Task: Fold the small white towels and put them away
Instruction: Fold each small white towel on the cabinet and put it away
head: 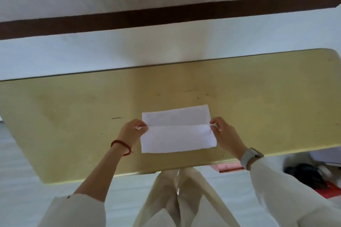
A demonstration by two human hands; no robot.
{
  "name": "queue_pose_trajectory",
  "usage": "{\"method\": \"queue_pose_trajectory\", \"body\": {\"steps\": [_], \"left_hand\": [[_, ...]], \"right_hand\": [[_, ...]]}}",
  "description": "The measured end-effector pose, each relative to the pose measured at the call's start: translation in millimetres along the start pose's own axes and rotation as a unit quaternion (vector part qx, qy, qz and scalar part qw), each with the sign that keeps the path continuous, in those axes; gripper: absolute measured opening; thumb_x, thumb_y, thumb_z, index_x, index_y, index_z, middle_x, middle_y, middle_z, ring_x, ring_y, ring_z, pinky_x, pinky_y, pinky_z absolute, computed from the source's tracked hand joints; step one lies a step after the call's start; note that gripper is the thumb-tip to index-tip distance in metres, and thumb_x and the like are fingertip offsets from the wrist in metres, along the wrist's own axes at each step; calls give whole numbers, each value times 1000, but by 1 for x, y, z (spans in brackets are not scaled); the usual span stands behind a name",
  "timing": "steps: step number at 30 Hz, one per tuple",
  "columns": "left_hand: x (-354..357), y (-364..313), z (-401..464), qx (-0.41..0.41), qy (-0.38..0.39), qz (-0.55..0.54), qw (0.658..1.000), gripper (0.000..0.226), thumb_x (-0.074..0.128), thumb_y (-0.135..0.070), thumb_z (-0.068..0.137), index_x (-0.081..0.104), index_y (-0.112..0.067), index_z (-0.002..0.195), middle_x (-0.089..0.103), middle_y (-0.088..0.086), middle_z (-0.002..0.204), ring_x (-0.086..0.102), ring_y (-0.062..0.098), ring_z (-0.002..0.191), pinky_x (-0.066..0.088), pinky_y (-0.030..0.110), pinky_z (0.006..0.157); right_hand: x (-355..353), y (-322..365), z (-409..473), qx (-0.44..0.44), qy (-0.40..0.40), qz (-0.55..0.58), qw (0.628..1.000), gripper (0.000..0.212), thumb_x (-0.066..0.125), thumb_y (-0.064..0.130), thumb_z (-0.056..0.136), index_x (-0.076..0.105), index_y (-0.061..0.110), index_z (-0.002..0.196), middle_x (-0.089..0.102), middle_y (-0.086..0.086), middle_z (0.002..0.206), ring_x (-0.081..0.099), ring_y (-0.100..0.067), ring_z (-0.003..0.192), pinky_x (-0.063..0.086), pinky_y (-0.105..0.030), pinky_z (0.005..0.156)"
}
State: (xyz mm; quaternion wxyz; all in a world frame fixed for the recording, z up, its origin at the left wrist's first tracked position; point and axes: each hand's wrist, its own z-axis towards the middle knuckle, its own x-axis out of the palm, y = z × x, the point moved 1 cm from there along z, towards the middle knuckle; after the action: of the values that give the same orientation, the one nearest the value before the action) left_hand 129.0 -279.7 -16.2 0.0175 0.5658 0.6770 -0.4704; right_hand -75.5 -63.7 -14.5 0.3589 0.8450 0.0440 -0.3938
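White towel point(178, 131) flat on yellowish surface point(258, 101), near the front edge, roughly centred left to right. Long axis running left–right across the view, slightly tilted, right end a touch farther away. Short axis pointing away from the person. Near portion folded up over the far portion; folded edge forming a horizontal seam across the middle, far strip still showing beyond it.

Left hand point(132, 131) at the towel's left end, at seam level; grip narrow, thumb and fingers pinching the corner of the folded layer. Red bead bracelet point(121, 147) on that wrist.

Right hand point(224, 132) at the towel's right end, same level; grip narrow, fingertips pinching the opposite corner of the folded layer. Grey-strapped watch point(251, 156) on that wrist.

Both hands mirrored, one at each short end, towel stretched between them. Pale sleeves point(287, 195) on both arms, left one pushed up the forearm.

Scratches and small dark marks on the surface. Pale floor point(92, 55) beyond it, dark brown band point(166, 16) along the wall base. Dark object on the floor at lower right, blurred, not identifiable.
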Motion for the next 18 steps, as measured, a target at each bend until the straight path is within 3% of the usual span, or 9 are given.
{"method": "queue_pose_trajectory", "body": {"steps": [6, 13, 16, 18], "left_hand": [[4, 2, 28, -6, -105, -75, 992, 9, 56, -11, 88, 64, -9, 90, 60, -3, 79, 52, 10, 72, 36, 11, 62], [17, 7, 54, -11, -141, -57, 988, 9, 58, -12, 87, 66, -12, 90, 61, 0, 81, 52, 7, 70, 36, 3, 61], [21, 10, 60, -5, -148, -29, 989, 11, 58, -16, 88, 67, -13, 92, 61, -1, 84, 54, 13, 77, 41, 21, 72], [23, 14, 64, 1, -154, 1, 988, 13, 57, -19, 88, 68, -14, 93, 61, -1, 86, 54, 16, 81, 39, 25, 73]], "right_hand": [[1, 18, 44, 26, -81, 101, 991, 17, 48, 7, 91, 63, 5, 99, 61, -5, 88, 54, -18, 81, 31, -17, 61], [13, 13, 81, 24, -124, 85, 988, 19, 47, 6, 90, 64, 4, 98, 57, 0, 83, 51, -14, 77, 31, -12, 57], [21, 7, 85, 21, -135, 71, 988, 19, 47, 3, 88, 64, 3, 96, 57, -3, 85, 49, -15, 77, 29, -12, 61], [25, 4, 87, 15, -137, 65, 988, 18, 47, 3, 88, 63, 4, 95, 57, -2, 89, 49, -14, 79, 32, -10, 63]]}}
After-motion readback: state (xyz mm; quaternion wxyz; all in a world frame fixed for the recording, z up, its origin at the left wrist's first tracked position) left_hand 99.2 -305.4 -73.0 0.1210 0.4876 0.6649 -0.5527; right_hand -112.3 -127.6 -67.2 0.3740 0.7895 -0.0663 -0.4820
